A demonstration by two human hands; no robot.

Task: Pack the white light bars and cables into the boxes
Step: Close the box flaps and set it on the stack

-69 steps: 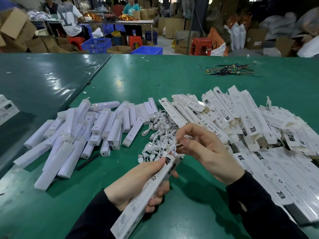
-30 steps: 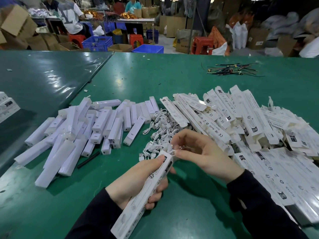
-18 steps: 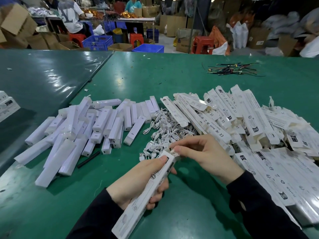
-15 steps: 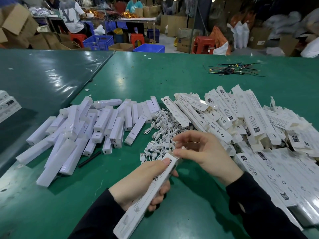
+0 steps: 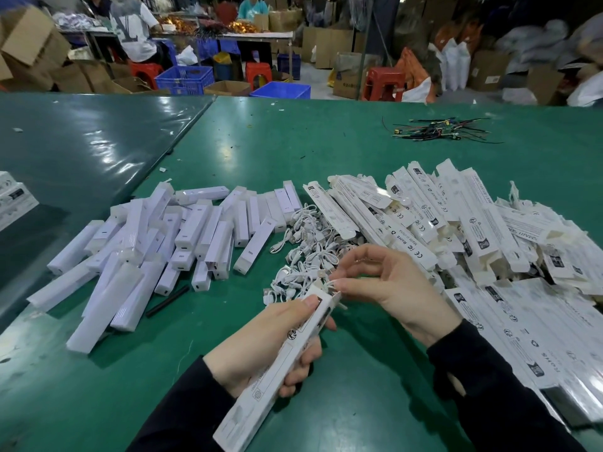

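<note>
Head view: left hand (image 5: 261, 347) grips box (image 5: 277, 367); right hand (image 5: 388, 288) pinches its flap.

Bars (image 5: 156, 252) left (boxes (image 5: 489, 249) right).

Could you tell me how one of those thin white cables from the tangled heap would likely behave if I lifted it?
The thin white cables lie in loose curls, so one would probably droop limply. They overlap heavily, so neighbours may snag and lift too. Being so thin, it likely weighs little.

Box (image 5: 280, 363) contents hidden; far workers (image 5: 133, 27) blurred.
</note>
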